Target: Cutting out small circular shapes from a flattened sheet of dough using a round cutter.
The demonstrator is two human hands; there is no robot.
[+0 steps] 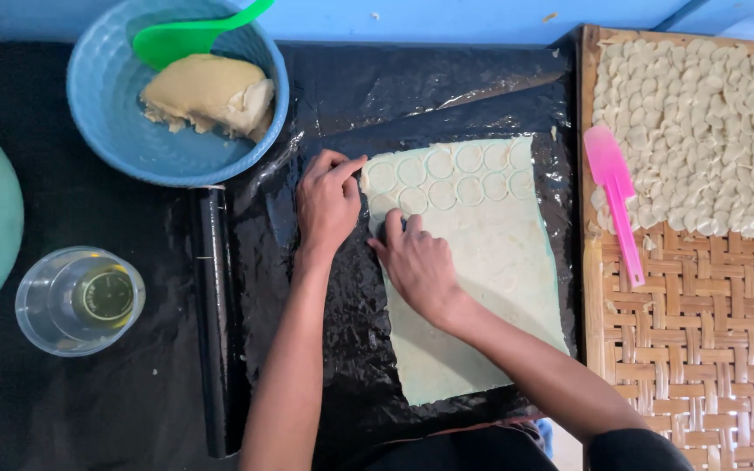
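Item: rolled dough sheet (482, 288), pale, roughly rectangular, lying flat on black plastic film (333, 288) at the centre of the view; its top edge carries two rows of stamped circles (451, 174), discs still seated in the sheet. Left hand (326, 202): at 10 o'clock of the sheet, palm down, fingers curled with tips pressing the sheet's upper-left corner; whether anything is pinched under them cannot be told. Right hand (419, 266): just beside the left at its 4 o'clock, fingers bunched downward onto the dough under the lower row; a small cutter may sit beneath them, hidden, so the grasp cannot be told. Surroundings: blue bowl (111, 131) at 10 o'clock holding a dough lump (211, 92) and green spatula (194, 33); black rolling pin (215, 323) at 9 o'clock; clear cup (80, 301) with yellowish liquid, farther at 9 o'clock; woven tray (682, 349) at 3 o'clock bearing a heap of cut discs (709, 131) and a pink spatula (617, 201). Risks, as judged: thin dough may stretch or tear if a disc is lifted while sticking to the film; circles cut too close may overlap and spoil shapes; the film is wrinkled and may shift under pressure, dragging the sheet; the right forearm crosses the uncut dough and may dent it.
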